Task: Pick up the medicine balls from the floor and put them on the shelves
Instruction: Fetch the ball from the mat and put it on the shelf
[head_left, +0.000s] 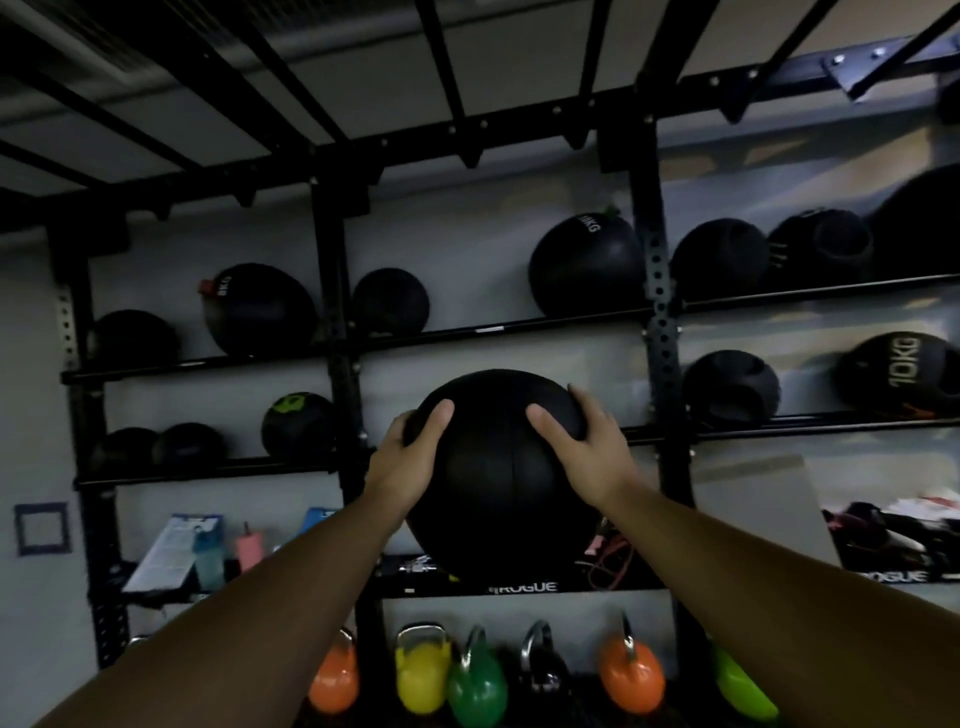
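Observation:
A large black medicine ball (496, 483) is held up in front of the black shelf rack (493, 330), level with the middle shelf (639, 434). My left hand (410, 457) grips its left side and my right hand (584, 447) grips its right side, thumbs on the near face. Both arms are stretched forward. Other black medicine balls rest on the shelves: a big one (584, 265) and a small one (390, 301) on the upper shelf, one with a green mark (296, 423) on the middle left.
Coloured kettlebells (423, 670) line the bottom of the rack. A shelf marked ROGUE (524, 587) holds bottles (208, 558), papers and cords. More balls, one marked 10KG (901, 371), fill the right bay. Black uprights (657, 291) divide the bays.

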